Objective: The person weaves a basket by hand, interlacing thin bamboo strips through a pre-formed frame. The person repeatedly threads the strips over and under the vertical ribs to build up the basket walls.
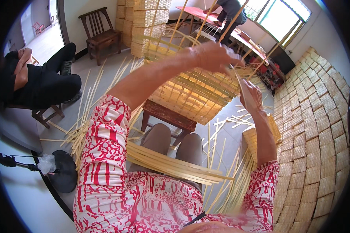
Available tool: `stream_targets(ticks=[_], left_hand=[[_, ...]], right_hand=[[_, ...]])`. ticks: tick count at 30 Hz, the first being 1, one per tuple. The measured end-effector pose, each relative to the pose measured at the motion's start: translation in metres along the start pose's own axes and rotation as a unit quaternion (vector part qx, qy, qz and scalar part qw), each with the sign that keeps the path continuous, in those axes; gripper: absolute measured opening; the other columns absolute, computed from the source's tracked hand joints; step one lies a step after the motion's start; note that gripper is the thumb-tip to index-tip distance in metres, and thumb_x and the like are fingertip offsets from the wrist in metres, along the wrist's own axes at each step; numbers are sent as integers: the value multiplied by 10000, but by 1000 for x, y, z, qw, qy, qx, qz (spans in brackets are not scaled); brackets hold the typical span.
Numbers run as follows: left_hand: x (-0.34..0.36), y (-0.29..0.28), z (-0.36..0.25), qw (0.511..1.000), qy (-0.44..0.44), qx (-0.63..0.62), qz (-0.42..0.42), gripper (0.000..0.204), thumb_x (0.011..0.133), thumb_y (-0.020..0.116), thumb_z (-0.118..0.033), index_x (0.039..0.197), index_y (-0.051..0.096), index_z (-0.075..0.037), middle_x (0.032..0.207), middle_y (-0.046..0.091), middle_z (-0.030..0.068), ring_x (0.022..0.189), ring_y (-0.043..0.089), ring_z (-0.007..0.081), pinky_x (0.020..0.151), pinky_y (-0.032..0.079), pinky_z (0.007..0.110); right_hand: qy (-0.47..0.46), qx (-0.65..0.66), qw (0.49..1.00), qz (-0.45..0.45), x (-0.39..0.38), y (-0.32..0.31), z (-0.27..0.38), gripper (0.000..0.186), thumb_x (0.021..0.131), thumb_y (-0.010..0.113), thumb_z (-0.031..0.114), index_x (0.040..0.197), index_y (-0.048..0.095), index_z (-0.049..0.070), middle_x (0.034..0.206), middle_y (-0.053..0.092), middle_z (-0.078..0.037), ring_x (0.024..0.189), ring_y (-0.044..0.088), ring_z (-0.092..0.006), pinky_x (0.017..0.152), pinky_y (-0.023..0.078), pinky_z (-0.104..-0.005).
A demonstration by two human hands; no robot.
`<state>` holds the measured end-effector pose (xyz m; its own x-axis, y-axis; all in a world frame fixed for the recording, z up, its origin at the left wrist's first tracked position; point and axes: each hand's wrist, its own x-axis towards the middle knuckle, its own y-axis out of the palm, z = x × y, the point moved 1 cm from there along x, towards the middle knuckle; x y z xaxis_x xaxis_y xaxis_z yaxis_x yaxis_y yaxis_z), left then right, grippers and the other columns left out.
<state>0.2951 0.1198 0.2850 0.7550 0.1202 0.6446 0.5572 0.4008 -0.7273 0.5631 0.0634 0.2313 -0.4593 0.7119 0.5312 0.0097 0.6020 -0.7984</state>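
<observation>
Bamboo basket (192, 95) sits on the bench (169, 115), behind its near edge, below both hands: right hand (251, 94) pinches a strip (236, 73); blurred left hand (218, 57), I can't tell.

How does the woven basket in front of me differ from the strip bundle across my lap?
Structure: the woven basket has strips crossing over and under each other; the strip bundle is unwoven, its strips lying roughly side by side.
Pose: the basket stands with long ends jutting upward, while the bundle lies across the thighs.
Colour: the basket includes some greenish strips; the bundle looks evenly pale yellow.
Shared: both consist of thin, flat, mostly yellowish strips.
</observation>
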Motion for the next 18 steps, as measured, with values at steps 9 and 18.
stream_targets(ticks=[9,18], left_hand=[[-7,-123,97,853,-212,4,-478,548,842,820,-234,1290,572,-39,1024,664,63,911,640,165,787,533,292],[-146,-68,27,907,-236,154,-313,280,908,673,-154,1144,614,-17,1140,604,142,1003,593,228,869,494,363]], right_hand=[[256,407,873,-82,-17,32,-37,118,947,683,179,989,679,69,933,727,-76,853,714,-186,668,531,-303],[327,836,412,-160,-20,51,-5,152,986,636,127,1119,624,56,1051,694,-132,971,698,-263,829,633,-432]])
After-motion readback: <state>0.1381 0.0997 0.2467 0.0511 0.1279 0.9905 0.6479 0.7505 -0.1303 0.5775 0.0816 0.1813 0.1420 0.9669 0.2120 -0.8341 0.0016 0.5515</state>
